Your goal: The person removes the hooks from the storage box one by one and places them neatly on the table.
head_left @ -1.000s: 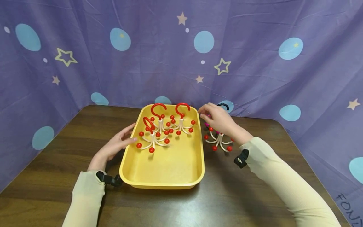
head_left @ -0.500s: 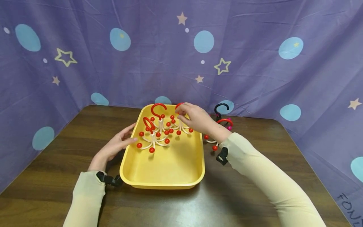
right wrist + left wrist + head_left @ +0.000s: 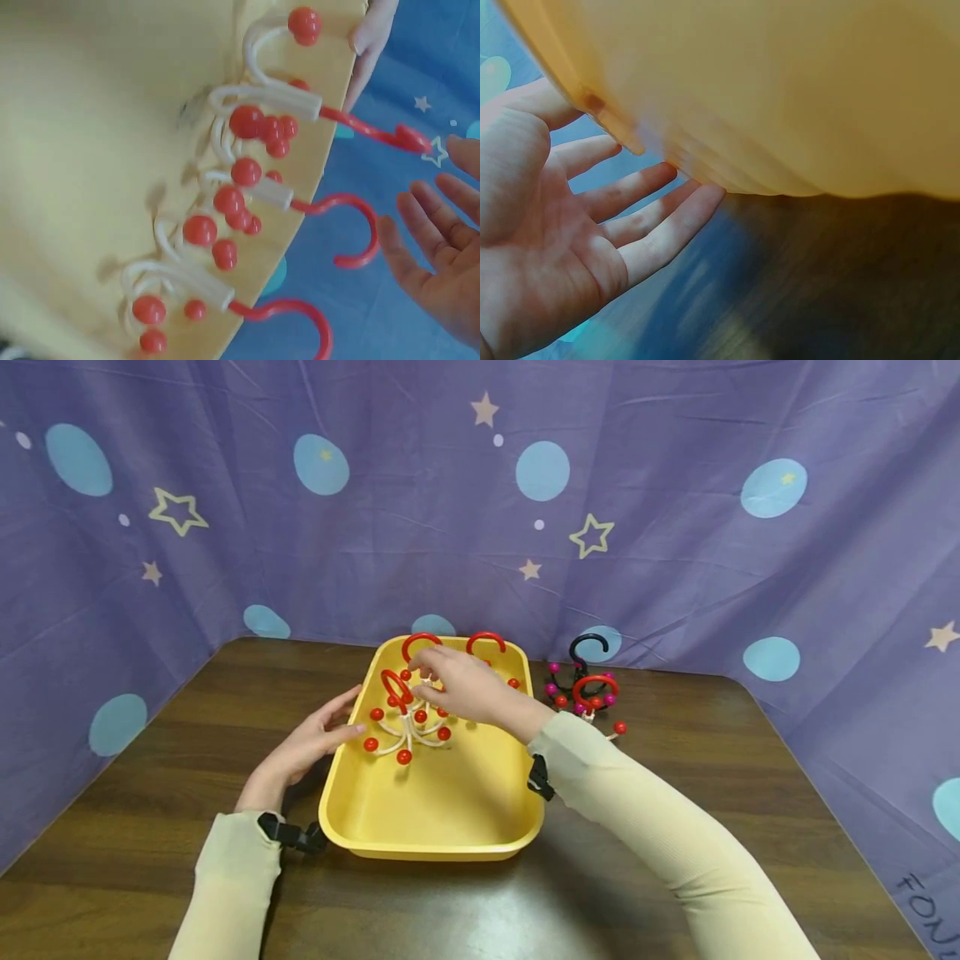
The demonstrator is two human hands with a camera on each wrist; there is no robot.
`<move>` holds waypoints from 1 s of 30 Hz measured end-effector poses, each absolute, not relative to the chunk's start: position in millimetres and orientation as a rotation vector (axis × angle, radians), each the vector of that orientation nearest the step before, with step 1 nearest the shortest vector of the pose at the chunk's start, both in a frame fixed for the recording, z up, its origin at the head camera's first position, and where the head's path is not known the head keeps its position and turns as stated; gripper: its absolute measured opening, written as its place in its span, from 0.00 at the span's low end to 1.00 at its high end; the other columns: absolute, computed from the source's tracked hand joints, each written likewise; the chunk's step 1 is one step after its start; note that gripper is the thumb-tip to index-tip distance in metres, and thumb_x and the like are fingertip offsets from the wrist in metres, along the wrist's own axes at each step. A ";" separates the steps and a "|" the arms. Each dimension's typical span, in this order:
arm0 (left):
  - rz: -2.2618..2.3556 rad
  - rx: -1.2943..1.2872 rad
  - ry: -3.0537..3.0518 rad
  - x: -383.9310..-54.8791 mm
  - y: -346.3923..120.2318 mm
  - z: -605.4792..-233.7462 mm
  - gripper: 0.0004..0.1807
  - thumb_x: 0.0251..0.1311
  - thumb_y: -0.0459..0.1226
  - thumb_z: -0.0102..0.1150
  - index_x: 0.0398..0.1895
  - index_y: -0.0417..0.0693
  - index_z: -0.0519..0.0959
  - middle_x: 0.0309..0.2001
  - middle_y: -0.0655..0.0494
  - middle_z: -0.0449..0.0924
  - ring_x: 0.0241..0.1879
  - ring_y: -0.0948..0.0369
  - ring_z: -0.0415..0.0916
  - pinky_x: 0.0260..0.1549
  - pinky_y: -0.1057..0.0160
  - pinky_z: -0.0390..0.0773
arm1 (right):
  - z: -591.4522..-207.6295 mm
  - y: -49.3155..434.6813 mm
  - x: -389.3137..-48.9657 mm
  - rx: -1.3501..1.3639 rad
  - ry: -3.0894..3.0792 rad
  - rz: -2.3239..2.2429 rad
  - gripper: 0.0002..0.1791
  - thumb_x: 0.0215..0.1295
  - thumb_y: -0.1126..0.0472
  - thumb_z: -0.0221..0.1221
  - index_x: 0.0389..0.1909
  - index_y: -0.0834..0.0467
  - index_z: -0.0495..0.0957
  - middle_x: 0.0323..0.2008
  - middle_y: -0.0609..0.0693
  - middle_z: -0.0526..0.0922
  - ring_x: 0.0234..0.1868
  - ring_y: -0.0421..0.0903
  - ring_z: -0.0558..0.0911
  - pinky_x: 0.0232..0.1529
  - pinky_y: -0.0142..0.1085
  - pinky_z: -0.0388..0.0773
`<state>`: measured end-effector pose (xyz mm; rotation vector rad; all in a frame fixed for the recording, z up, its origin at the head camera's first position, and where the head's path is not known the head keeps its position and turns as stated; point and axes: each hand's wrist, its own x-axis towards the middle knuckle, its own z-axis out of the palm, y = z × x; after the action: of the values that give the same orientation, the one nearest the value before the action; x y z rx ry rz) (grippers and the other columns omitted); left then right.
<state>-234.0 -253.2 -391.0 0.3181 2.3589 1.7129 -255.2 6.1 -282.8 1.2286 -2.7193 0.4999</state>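
Observation:
A yellow tray (image 3: 442,814) holds three hangers with red hooks and curved white arms tipped with red balls: a front one (image 3: 407,727), a back-left one (image 3: 423,637) and a back-right one (image 3: 486,637). My left hand (image 3: 303,745) holds the tray's left side, thumb over the rim. In the left wrist view, its fingertips (image 3: 709,196) rest against the outer wall. Above the tray, my right hand (image 3: 472,689) hovers with loosely bent fingers and nothing in them. The right wrist view shows its fingers (image 3: 427,217) right beside the middle red hook (image 3: 371,232).
Right of the tray, a hanger with a black hook (image 3: 575,648) and pink balls stands behind another red-hooked hanger (image 3: 596,679), partly hidden by my right arm. All rests on a dark wooden table (image 3: 675,760). A purple curtain (image 3: 660,560) hangs behind and at the sides.
My right hand has moved left, from the hangers right of the tray, across the back-right hanger, to the ones at the left. The left hand and the tray stay in place.

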 end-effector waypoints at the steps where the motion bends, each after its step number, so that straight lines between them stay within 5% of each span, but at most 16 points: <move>1: 1.715 0.322 2.357 -234.0 -253.1 -390.9 0.39 0.61 0.41 0.53 0.72 0.55 0.45 0.61 0.36 0.58 0.47 0.56 0.73 0.40 0.58 0.78 | -284.7 2.6 -255.2 1.230 -2.728 0.506 0.20 0.62 0.49 0.55 0.52 0.54 0.71 0.45 0.48 0.76 0.44 0.41 0.76 0.45 0.33 0.73; 10: 1.721 0.349 2.345 -234.5 -252.4 -391.3 0.39 0.62 0.41 0.52 0.72 0.56 0.45 0.61 0.37 0.59 0.49 0.56 0.72 0.41 0.59 0.77 | -292.6 -18.4 -255.8 1.177 -2.814 0.542 0.25 0.62 0.49 0.56 0.57 0.55 0.66 0.50 0.50 0.73 0.47 0.42 0.74 0.49 0.35 0.73; 30: 1.745 0.364 2.314 -234.6 -254.4 -392.1 0.38 0.63 0.41 0.52 0.72 0.56 0.44 0.62 0.38 0.58 0.49 0.61 0.71 0.43 0.60 0.77 | -295.6 -32.2 -259.7 1.137 -2.786 0.485 0.19 0.64 0.62 0.53 0.56 0.56 0.69 0.49 0.49 0.77 0.47 0.42 0.77 0.47 0.31 0.74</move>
<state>-234.6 -254.4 -392.1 0.3643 2.3143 1.7450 -259.7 -32.2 -295.6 1.1370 -2.7860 0.4850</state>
